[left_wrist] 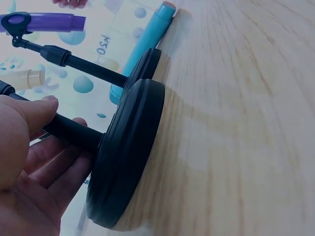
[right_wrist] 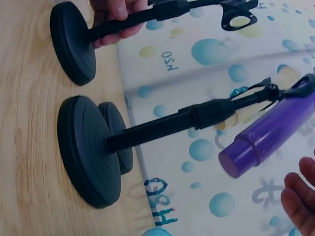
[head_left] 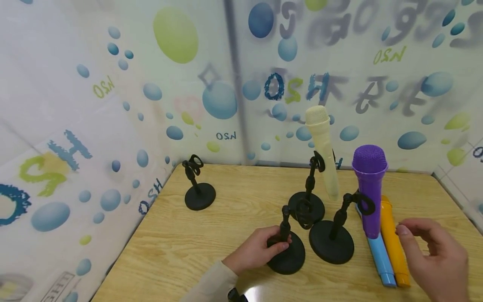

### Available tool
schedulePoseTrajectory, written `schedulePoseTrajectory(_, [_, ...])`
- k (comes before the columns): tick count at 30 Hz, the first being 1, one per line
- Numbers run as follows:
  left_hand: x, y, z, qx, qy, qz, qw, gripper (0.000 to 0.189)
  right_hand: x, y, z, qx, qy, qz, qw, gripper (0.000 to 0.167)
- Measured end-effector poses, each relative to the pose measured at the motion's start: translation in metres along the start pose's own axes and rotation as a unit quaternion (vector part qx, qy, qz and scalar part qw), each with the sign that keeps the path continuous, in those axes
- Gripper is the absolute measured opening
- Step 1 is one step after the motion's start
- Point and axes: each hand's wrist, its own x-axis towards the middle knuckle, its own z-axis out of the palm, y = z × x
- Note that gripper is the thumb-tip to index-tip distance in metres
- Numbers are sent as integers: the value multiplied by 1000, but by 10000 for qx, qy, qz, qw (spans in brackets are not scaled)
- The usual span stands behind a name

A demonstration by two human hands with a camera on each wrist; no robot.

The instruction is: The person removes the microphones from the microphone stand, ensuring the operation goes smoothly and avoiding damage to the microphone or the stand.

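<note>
Near the table's front, my left hand [head_left: 256,251] grips the pole of a black microphone stand [head_left: 292,260] just above its round base; the stand's ring clip holds nothing. Right of it a second stand [head_left: 332,245] carries a purple microphone [head_left: 370,180], tilted head up in its clip. Behind, a third stand [head_left: 317,205] carries a cream microphone [head_left: 324,151]. My right hand [head_left: 437,256], fingers loosely bent and holding nothing, hovers beside an orange microphone [head_left: 394,247]. In the right wrist view only some fingertips [right_wrist: 298,196] of it show, apart from the purple microphone.
A blue microphone [head_left: 381,262] lies alongside the orange one on the wooden table [head_left: 234,197]. Another black stand [head_left: 200,196], its clip holding nothing, is at the back left. Patterned sheets [head_left: 181,92] rise behind the table and at its sides.
</note>
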Motion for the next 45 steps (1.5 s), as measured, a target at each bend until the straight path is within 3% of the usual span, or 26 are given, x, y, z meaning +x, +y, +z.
schedulePoseTrajectory(7, [0, 1, 0, -11, 4, -26, 10000, 14, -3, -12, 4, 710, -230, -918, 9930, 14])
schedulePoseTrajectory(12, [0, 1, 0, 3, 8, -27, 10000, 14, -4, -19, 10, 1084, -431, -1327, 9843, 15])
schedulePoseTrajectory(21, [0, 0, -1, -70, -18, -61, 10000, 15, -8, -32, 18, 1224, -721, -1546, 9777, 23])
schedulePoseTrajectory(24, [0, 0, -1, -79, -11, -71, 9999, 15, -9, -29, 24, 1493, -743, -1745, 9704, 22])
schedulePoseTrajectory(27, [0, 0, -1, -89, -20, -65, 9999, 15, -11, -27, 29, 1633, -807, -1794, 9668, 18])
schedulePoseTrajectory(39, [0, -1, 0, -2, 9, 0, 10000, 15, -17, -40, 44, 1288, -1514, -1470, 9690, 40])
schedulePoseTrajectory(45, [1, -1, 0, 68, 1, 40, 10000, 14, -21, -38, 58, 1229, -1582, -1525, 9678, 46])
